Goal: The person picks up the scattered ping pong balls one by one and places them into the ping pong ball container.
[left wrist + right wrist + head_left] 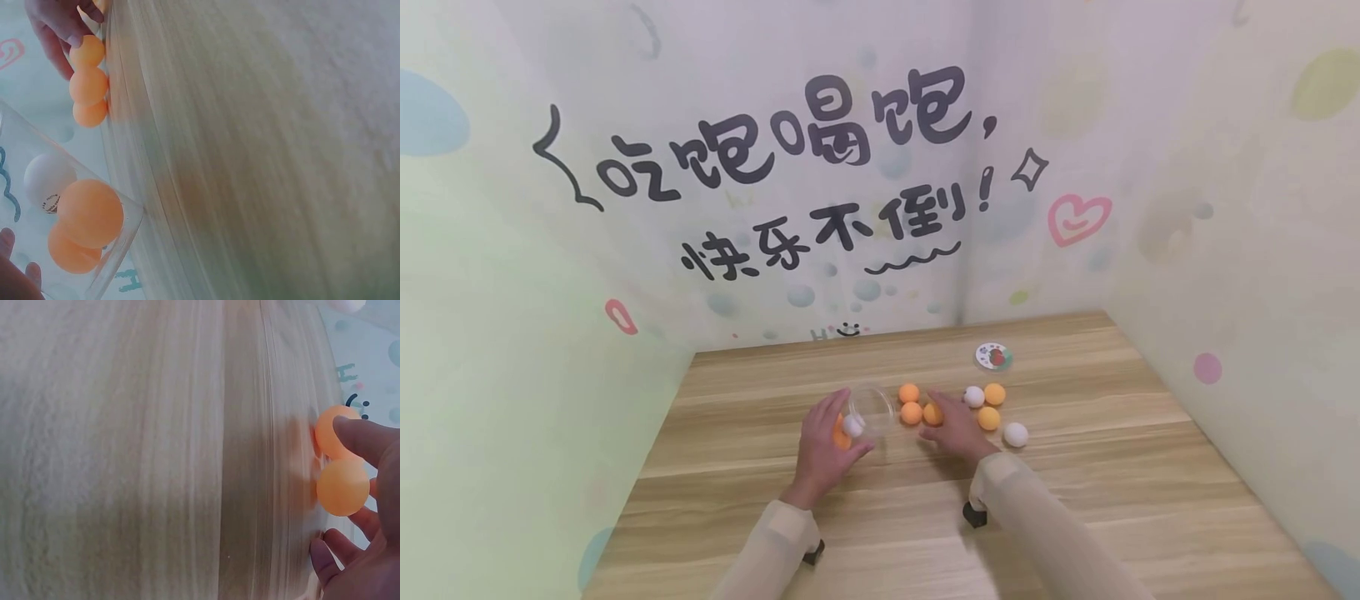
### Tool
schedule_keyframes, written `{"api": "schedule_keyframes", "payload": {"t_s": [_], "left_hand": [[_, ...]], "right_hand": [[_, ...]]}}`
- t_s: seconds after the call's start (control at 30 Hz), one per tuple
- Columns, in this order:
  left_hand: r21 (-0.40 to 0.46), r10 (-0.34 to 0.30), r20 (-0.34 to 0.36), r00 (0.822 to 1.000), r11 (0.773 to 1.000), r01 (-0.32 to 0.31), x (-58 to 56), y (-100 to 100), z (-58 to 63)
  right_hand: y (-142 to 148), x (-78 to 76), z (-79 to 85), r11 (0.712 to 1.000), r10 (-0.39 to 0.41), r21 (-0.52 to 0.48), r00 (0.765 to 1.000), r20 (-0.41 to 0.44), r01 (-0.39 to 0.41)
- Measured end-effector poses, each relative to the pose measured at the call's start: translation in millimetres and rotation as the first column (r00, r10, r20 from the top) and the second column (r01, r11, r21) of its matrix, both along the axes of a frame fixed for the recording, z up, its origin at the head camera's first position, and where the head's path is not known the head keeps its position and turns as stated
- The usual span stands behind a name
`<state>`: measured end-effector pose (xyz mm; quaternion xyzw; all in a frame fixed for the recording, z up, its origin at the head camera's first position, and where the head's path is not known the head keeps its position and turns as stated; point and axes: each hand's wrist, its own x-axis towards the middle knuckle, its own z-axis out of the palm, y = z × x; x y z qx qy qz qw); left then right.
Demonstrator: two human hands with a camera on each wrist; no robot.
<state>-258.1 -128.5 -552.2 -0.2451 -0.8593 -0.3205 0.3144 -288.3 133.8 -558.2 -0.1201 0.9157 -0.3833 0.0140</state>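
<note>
My left hand (827, 446) grips a clear plastic container (880, 433) from its left side, tilted with its round mouth turned to the right. Inside it are a white ping-pong ball (50, 182) and two orange ping-pong balls (90, 214). My right hand (961, 427) reaches over the table with thumb and fingers spread about an orange ping-pong ball (342, 487), which still stands among its neighbours. Whether the thumb touches that ball is hard to tell. Two more orange ping-pong balls (910, 403) lie between it and the container.
Right of my right hand lie white ping-pong balls (1016, 434) and yellow-orange ping-pong balls (988, 418). Behind them is a round lid with a printed label (994, 357). The wooden table (760, 375) meets patterned curtain-like walls (850, 292) at the back and sides.
</note>
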Motion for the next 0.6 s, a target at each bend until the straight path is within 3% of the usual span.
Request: {"api": "schedule_keyframes", "payload": {"t_s": [0.4, 0.6], "left_hand": [[-0.011, -0.005, 0.002, 1.000, 1.000, 0.005, 0.3, -0.7, 2.8], [-0.007, 0.004, 0.010, 1.000, 1.000, -0.004, 1.0, -0.7, 2.8]], "right_hand": [[1.1, -2.1, -0.2, 0.998, -0.033, 0.052, 0.999, 0.028, 0.031], [0.5, -2.7, -1.6, 0.999, -0.027, 0.026, 1.000, 0.009, 0.027]]}}
